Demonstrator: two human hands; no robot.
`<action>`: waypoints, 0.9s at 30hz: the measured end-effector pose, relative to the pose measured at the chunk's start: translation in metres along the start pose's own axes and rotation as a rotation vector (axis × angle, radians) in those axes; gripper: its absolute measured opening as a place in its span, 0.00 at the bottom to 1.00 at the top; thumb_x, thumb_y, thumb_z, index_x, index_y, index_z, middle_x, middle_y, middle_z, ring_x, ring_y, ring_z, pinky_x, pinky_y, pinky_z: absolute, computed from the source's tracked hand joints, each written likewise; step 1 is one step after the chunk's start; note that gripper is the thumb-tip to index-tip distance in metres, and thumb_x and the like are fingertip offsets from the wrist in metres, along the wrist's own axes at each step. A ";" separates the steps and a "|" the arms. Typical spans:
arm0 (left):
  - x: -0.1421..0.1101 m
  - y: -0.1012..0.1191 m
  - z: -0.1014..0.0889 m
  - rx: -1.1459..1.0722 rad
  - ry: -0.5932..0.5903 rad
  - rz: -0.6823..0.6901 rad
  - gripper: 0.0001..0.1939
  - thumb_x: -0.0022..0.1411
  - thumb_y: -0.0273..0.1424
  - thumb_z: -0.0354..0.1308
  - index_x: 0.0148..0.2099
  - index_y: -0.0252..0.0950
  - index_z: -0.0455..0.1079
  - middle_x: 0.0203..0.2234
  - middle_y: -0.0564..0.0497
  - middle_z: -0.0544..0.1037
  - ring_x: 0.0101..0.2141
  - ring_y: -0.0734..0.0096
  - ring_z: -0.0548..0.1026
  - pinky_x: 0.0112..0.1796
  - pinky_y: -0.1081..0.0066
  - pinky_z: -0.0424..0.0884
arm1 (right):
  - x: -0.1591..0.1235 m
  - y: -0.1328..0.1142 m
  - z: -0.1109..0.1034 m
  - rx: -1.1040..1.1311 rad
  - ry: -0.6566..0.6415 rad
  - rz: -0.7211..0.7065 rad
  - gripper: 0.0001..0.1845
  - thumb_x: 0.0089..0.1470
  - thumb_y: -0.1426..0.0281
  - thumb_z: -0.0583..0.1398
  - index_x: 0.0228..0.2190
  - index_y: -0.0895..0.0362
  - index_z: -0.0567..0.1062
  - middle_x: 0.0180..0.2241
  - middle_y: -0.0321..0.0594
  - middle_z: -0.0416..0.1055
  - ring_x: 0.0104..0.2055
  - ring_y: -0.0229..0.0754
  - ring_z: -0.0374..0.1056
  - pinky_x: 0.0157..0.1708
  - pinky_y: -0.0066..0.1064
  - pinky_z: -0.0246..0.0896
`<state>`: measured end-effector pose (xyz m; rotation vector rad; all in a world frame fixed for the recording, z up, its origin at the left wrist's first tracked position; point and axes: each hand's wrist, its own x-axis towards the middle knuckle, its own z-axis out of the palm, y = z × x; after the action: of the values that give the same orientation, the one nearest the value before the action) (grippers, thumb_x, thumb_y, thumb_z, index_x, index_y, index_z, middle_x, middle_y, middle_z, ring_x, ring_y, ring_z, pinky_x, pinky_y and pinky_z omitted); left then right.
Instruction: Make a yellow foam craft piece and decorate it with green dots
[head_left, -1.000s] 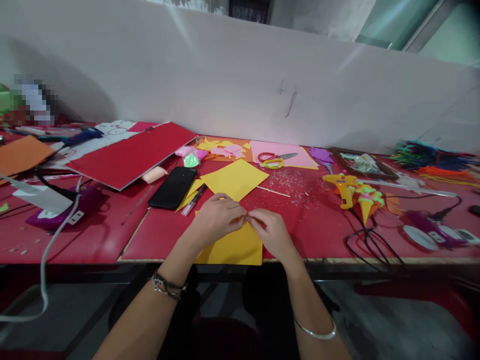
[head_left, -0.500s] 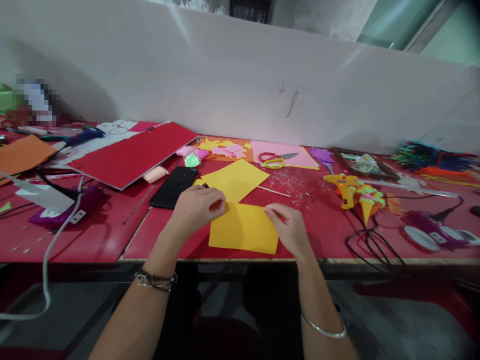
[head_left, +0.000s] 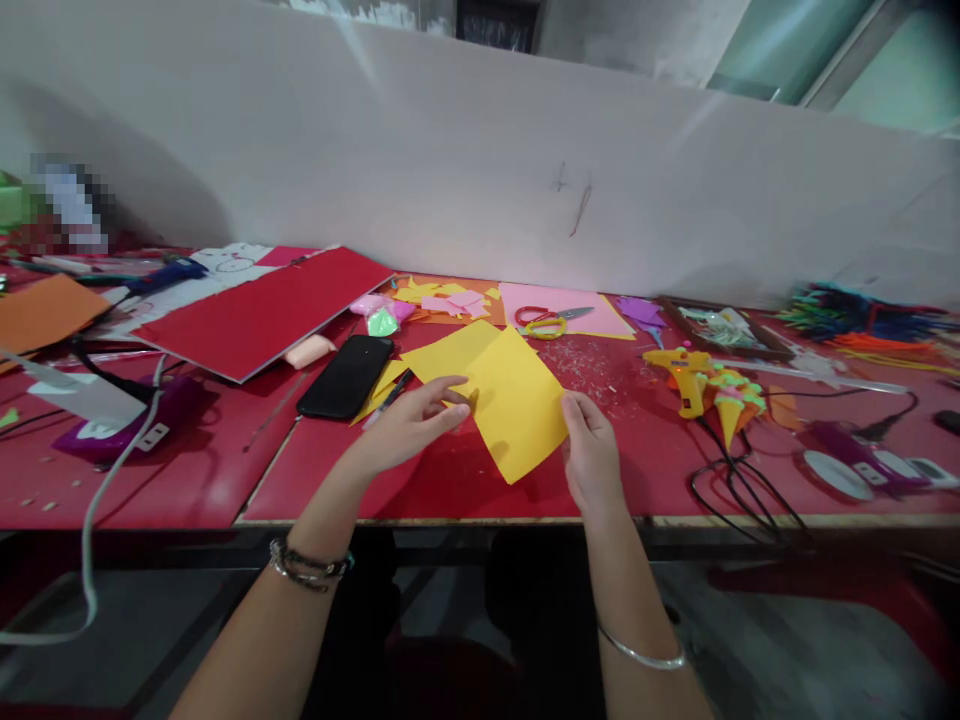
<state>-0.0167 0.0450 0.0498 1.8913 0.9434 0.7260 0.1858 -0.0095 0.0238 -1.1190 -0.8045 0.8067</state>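
Observation:
My right hand (head_left: 592, 450) pinches the right corner of a yellow sheet of paper (head_left: 517, 410), which is tilted with one corner toward me. My left hand (head_left: 412, 425) is by the sheet's left edge with its fingers apart, not gripping it. Behind the held sheet, another yellow sheet (head_left: 439, 358) lies on the red table, partly covered. A dark pen (head_left: 396, 388) lies just beyond my left hand, over a strip of yellow paper. To its left is a black phone (head_left: 346, 377).
Scissors (head_left: 551, 322) with red and yellow handles rest on pink paper at the back. A yellow glue gun (head_left: 684, 378) stands at right beside a small yellow cone craft (head_left: 727, 405), with black cables below. A red board (head_left: 262, 310) leans at left near a purple power strip (head_left: 142, 420).
The yellow sheet has turned from lying square to standing on a corner, and it has been lifted. My left hand has let go of its edge and opened; my right hand keeps hold.

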 end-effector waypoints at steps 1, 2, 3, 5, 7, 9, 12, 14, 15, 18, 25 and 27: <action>0.001 0.000 0.001 0.001 0.034 -0.031 0.25 0.56 0.42 0.49 0.54 0.36 0.57 0.44 0.45 0.70 0.36 0.70 0.71 0.39 0.68 0.67 | 0.000 0.001 0.001 0.083 0.016 0.046 0.09 0.45 0.62 0.59 0.27 0.54 0.71 0.28 0.31 0.70 0.31 0.35 0.64 0.31 0.26 0.59; 0.001 0.000 0.002 0.008 0.084 -0.058 0.26 0.55 0.42 0.51 0.53 0.36 0.58 0.45 0.44 0.69 0.37 0.69 0.71 0.39 0.67 0.67 | 0.000 0.001 0.001 0.160 0.037 0.085 0.09 0.44 0.62 0.60 0.27 0.53 0.71 0.29 0.31 0.71 0.32 0.35 0.65 0.32 0.26 0.61; 0.001 0.000 0.001 0.007 0.128 -0.084 0.26 0.54 0.42 0.51 0.52 0.36 0.59 0.46 0.44 0.69 0.38 0.68 0.71 0.39 0.67 0.67 | 0.000 0.002 0.002 0.227 0.062 0.115 0.08 0.43 0.62 0.61 0.27 0.53 0.71 0.30 0.30 0.71 0.33 0.35 0.66 0.33 0.27 0.61; 0.001 0.000 0.000 -0.041 0.151 -0.130 0.24 0.55 0.42 0.51 0.51 0.35 0.61 0.43 0.44 0.71 0.37 0.68 0.71 0.39 0.67 0.67 | 0.000 0.001 0.002 0.327 0.093 0.150 0.08 0.42 0.63 0.61 0.28 0.52 0.71 0.32 0.30 0.72 0.35 0.35 0.67 0.35 0.28 0.63; 0.000 0.002 0.000 -0.122 0.081 -0.127 0.21 0.56 0.42 0.49 0.47 0.34 0.64 0.38 0.46 0.74 0.34 0.70 0.72 0.39 0.68 0.67 | 0.000 0.002 0.004 0.369 0.092 0.170 0.09 0.42 0.63 0.61 0.28 0.52 0.71 0.33 0.32 0.73 0.36 0.35 0.68 0.35 0.29 0.64; -0.002 0.004 0.002 -0.211 -0.005 -0.047 0.18 0.57 0.41 0.49 0.43 0.35 0.68 0.34 0.48 0.75 0.33 0.71 0.73 0.39 0.69 0.67 | -0.002 0.002 0.006 0.350 0.085 0.196 0.10 0.42 0.63 0.62 0.29 0.52 0.71 0.34 0.33 0.73 0.36 0.35 0.68 0.35 0.28 0.64; -0.006 0.006 0.008 -0.327 -0.062 0.080 0.16 0.58 0.40 0.49 0.41 0.36 0.70 0.28 0.50 0.76 0.31 0.72 0.73 0.37 0.70 0.68 | -0.005 0.005 0.009 0.241 0.071 0.246 0.12 0.42 0.62 0.61 0.31 0.53 0.71 0.36 0.34 0.72 0.36 0.35 0.68 0.33 0.26 0.63; -0.006 0.007 0.012 -0.353 -0.049 0.104 0.15 0.57 0.40 0.50 0.40 0.36 0.70 0.26 0.51 0.76 0.29 0.72 0.73 0.36 0.71 0.69 | -0.006 0.006 0.011 0.166 0.048 0.260 0.12 0.43 0.61 0.60 0.31 0.53 0.71 0.36 0.35 0.71 0.36 0.36 0.68 0.32 0.26 0.63; -0.006 0.007 0.013 -0.353 -0.042 0.106 0.15 0.57 0.40 0.51 0.39 0.36 0.70 0.26 0.51 0.76 0.29 0.72 0.73 0.35 0.71 0.69 | -0.007 0.007 0.011 0.136 0.030 0.252 0.13 0.44 0.60 0.59 0.32 0.53 0.71 0.36 0.35 0.71 0.36 0.37 0.68 0.33 0.26 0.63; -0.006 0.006 0.014 -0.345 -0.034 0.100 0.14 0.56 0.40 0.51 0.36 0.35 0.70 0.28 0.51 0.76 0.28 0.73 0.72 0.34 0.72 0.69 | -0.007 0.011 0.012 0.053 -0.019 0.175 0.13 0.46 0.60 0.57 0.33 0.54 0.71 0.36 0.37 0.71 0.38 0.39 0.67 0.36 0.29 0.62; -0.006 0.008 0.011 -0.313 0.007 0.043 0.14 0.57 0.40 0.49 0.32 0.34 0.66 0.24 0.52 0.74 0.29 0.74 0.72 0.35 0.73 0.67 | -0.007 0.017 0.009 -0.162 -0.055 0.040 0.16 0.51 0.59 0.51 0.36 0.55 0.69 0.36 0.40 0.69 0.40 0.42 0.65 0.39 0.34 0.60; -0.005 0.010 0.011 -0.253 0.051 -0.012 0.15 0.57 0.41 0.48 0.30 0.34 0.65 0.21 0.53 0.73 0.25 0.74 0.71 0.32 0.73 0.66 | -0.006 0.017 0.010 -0.234 -0.075 0.002 0.16 0.51 0.60 0.50 0.38 0.55 0.68 0.36 0.41 0.69 0.39 0.42 0.65 0.38 0.35 0.61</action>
<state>-0.0079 0.0329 0.0529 1.6518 0.8505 0.8481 0.1721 -0.0067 0.0089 -1.3027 -0.9796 0.7737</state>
